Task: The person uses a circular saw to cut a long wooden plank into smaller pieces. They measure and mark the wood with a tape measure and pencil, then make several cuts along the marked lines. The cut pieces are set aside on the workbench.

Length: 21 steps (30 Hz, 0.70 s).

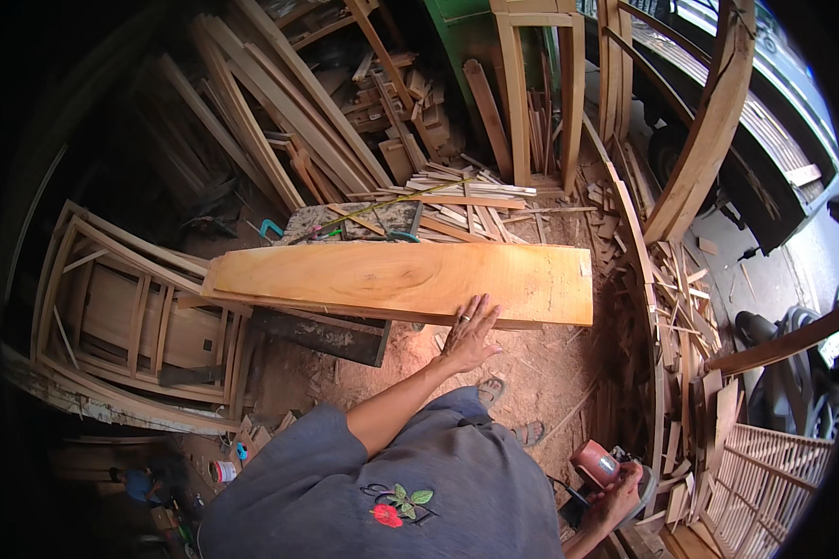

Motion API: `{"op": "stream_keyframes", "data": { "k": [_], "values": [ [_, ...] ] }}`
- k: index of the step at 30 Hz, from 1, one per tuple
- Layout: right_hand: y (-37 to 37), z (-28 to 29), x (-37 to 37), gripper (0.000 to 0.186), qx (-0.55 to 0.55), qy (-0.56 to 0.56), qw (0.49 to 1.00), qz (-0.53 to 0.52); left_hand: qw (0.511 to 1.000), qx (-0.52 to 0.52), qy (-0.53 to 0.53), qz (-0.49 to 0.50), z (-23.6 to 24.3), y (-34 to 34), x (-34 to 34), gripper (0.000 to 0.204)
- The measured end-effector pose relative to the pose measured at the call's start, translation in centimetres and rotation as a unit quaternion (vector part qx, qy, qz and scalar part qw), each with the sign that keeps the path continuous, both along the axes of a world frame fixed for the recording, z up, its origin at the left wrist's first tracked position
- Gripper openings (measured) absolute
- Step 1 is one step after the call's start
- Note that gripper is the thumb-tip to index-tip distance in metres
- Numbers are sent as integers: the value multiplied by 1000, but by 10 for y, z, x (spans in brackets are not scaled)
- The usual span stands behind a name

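A long, light-brown wooden board lies across the workbench, its right end reaching past the bench. My left hand rests on the board's near edge, fingers spread and open, with a ring on one finger. Low on the right, away from the board, my right hand is closed around a power tool. This tool has a dull red, rounded body and a greyish part under the hand; its exact kind does not show clearly.
Wooden frames stand at left, and long planks lean behind. A pile of thin offcuts lies beyond the bench. Scrap wood and a curved post line the right side. Sawdust covers the floor around my sandalled feet.
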State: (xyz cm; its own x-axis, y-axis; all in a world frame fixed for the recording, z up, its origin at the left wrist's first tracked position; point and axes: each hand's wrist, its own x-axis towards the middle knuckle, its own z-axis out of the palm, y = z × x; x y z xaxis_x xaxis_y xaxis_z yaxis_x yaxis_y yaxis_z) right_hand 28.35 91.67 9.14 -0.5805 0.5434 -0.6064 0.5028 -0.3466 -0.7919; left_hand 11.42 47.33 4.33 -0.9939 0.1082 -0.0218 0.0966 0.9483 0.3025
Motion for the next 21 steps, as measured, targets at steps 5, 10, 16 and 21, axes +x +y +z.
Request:
{"op": "stream_keyframes", "data": {
  "k": [5, 10, 16, 21],
  "values": [
    [-8, 2, 4, 38, 24, 26, 999, 5, 999, -3, -38, -2, 6, 0, -3, 105],
    [-20, 10, 6, 38, -4, -5, 1000, -27, 999, 18, -35, -16, 8, -8, -5, 107],
    [-28, 13, 27, 39, 44, -21, 998, -42, 997, 9, -5, -80, 11, -19, -10, 101],
    [-57, 21, 57, 51, 66, 20, 990, -120, 990, 32, -51, -131, 14, -37, -32, 91]
  ]
}}
